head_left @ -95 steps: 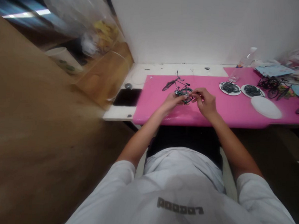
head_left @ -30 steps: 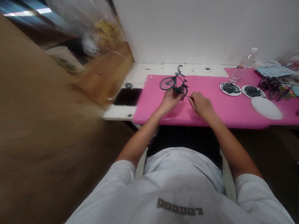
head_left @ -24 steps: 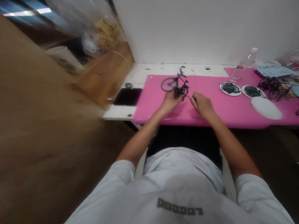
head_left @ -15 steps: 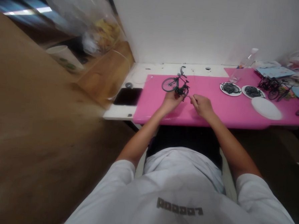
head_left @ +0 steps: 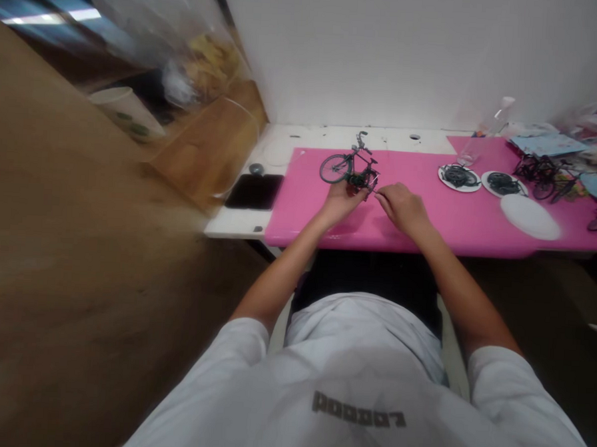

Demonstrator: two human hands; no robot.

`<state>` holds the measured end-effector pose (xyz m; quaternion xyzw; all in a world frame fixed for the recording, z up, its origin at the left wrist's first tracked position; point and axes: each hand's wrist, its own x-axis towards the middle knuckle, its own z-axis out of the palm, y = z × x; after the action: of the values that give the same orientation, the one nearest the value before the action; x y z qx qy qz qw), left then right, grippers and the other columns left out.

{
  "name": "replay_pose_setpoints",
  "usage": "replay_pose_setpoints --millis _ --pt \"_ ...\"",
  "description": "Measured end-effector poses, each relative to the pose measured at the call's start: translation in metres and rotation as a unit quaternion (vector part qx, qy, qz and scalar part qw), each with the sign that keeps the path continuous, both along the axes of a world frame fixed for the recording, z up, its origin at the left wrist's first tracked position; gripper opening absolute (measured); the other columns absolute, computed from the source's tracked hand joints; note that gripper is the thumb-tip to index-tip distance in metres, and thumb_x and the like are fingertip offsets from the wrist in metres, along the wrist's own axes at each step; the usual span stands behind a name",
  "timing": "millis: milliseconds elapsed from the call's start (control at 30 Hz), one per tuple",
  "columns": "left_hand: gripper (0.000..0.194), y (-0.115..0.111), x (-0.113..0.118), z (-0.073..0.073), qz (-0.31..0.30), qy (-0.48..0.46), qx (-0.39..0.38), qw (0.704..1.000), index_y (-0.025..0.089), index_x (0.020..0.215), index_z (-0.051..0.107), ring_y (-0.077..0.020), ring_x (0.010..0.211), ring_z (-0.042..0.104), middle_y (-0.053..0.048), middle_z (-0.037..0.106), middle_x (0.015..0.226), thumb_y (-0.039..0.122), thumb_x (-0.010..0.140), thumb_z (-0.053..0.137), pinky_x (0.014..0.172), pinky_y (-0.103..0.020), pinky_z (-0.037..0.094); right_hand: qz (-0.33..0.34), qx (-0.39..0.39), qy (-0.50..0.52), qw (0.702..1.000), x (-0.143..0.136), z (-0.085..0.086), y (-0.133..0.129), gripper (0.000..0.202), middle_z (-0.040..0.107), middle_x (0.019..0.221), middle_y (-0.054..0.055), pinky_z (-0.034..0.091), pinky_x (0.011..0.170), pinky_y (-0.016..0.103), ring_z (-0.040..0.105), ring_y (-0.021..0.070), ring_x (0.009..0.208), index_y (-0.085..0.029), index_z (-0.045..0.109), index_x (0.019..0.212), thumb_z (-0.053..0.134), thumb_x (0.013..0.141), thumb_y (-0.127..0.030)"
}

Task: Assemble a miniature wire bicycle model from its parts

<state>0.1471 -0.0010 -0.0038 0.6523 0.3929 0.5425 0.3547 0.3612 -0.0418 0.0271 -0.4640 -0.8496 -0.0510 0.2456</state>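
A small dark model bicycle point(head_left: 358, 163) is held over the pink mat point(head_left: 403, 222), its front wheel to the left and its handlebar toward the wall. My left hand point(head_left: 342, 202) is closed around the bicycle's lower part near the rear wheel. Just right of that wheel, my right hand point(head_left: 402, 205) is pinched at the fingertips on something thin that I cannot make out. Its tip meets the bicycle beside the left fingers.
Two white plates point(head_left: 445, 181) hold dark parts, with a white lid or plate point(head_left: 530, 217) beside them. A clear bottle point(head_left: 475, 145) stands behind. More model bicycles point(head_left: 545, 180) and packets lie right. A black tablet-like object point(head_left: 254, 192) lies left.
My right hand has shifted slightly, its fingers now more closely bunched and turned at the rear wheel. The bicycle has moved a little to the left.
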Motion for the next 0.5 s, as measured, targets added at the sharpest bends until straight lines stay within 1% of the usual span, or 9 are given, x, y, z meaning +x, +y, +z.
replay_pose_setpoints --millis 167,333,500 --pt "0.018 0.0054 -0.0007 -0.0040 -0.009 -0.015 0.004 1.000 0.018 0.110 0.071 -0.0161 0.081 0.078 -0.005 0.081 0.096 0.021 0.096 0.081 0.077 -0.027 0.063 0.001 0.007 -0.003 1.000 -0.0014 0.0007 -0.0023 0.055 0.083 0.119 0.018 0.047 0.075 0.037 0.071 0.0324 0.114 -0.019 0.077 0.125 0.034 0.124 -0.054" --pt "0.018 0.0061 -0.0006 -0.0055 -0.019 -0.018 0.011 1.000 0.017 0.109 0.071 -0.0159 0.080 0.077 -0.005 0.080 0.094 0.021 0.095 0.081 0.077 -0.028 0.063 0.002 0.021 -0.014 1.000 -0.0006 0.0048 -0.0046 0.055 0.083 0.114 0.017 0.046 0.074 0.037 0.071 0.0323 0.113 -0.020 0.079 0.119 0.035 0.124 -0.052" --pt "0.023 0.0072 0.0001 -0.0092 0.000 0.008 0.031 0.999 0.020 0.114 0.071 -0.0148 0.082 0.076 -0.003 0.080 0.097 0.024 0.094 0.083 0.075 -0.025 0.059 0.001 0.021 -0.024 1.000 -0.0006 0.0080 -0.0069 0.049 0.085 0.112 0.016 0.046 0.074 0.037 0.072 0.0312 0.108 -0.020 0.081 0.116 0.041 0.124 -0.047"
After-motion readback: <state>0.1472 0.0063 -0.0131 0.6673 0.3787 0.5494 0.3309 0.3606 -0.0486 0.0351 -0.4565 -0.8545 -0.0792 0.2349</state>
